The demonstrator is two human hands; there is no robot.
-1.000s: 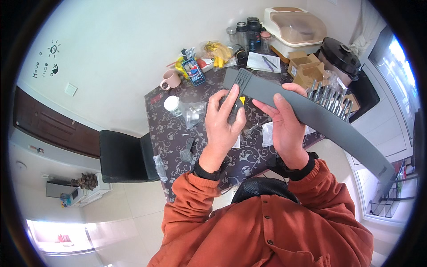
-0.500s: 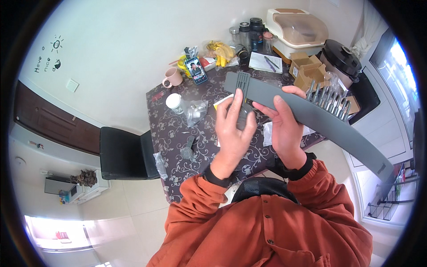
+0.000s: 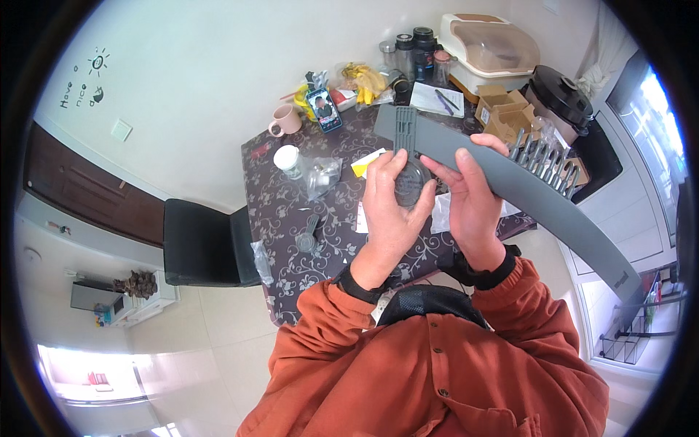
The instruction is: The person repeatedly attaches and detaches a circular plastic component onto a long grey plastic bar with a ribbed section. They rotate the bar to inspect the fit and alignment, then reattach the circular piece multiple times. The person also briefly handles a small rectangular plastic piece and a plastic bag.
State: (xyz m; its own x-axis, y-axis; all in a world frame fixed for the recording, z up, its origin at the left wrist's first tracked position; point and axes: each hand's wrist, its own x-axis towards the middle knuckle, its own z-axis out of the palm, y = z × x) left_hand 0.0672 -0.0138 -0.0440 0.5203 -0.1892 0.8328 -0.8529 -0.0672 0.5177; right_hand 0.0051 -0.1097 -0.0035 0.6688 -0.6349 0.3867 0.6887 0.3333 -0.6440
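Observation:
My right hand (image 3: pixel 473 211) grips a long, curved grey plastic panel (image 3: pixel 553 211), which slants down to the right over the table. A row of grey prongs (image 3: pixel 545 166) stands along the panel's far edge. Between the thumb and fingers of my left hand (image 3: pixel 389 218) is the round end of a grey plastic bracket (image 3: pixel 413 183); its slotted strip lies against the panel's left end. Whether the two parts are joined I cannot tell. A similar grey bracket (image 3: pixel 308 239) lies on the patterned table (image 3: pixel 284 211), left of my hands.
Left of my hands are a white cup (image 3: pixel 287 162), a clear plastic bag (image 3: pixel 320 175), a pink mug (image 3: pixel 285 120) and a propped phone (image 3: pixel 324 111). Behind lie bananas (image 3: pixel 365 82), a notepad (image 3: pixel 435 100) and opened cardboard boxes (image 3: pixel 502 109). A black chair (image 3: pixel 200 244) stands at the left.
My left fingers have slid down from the slotted strip to the bracket's round end, which now shows more. The panel has shifted only slightly in my right hand.

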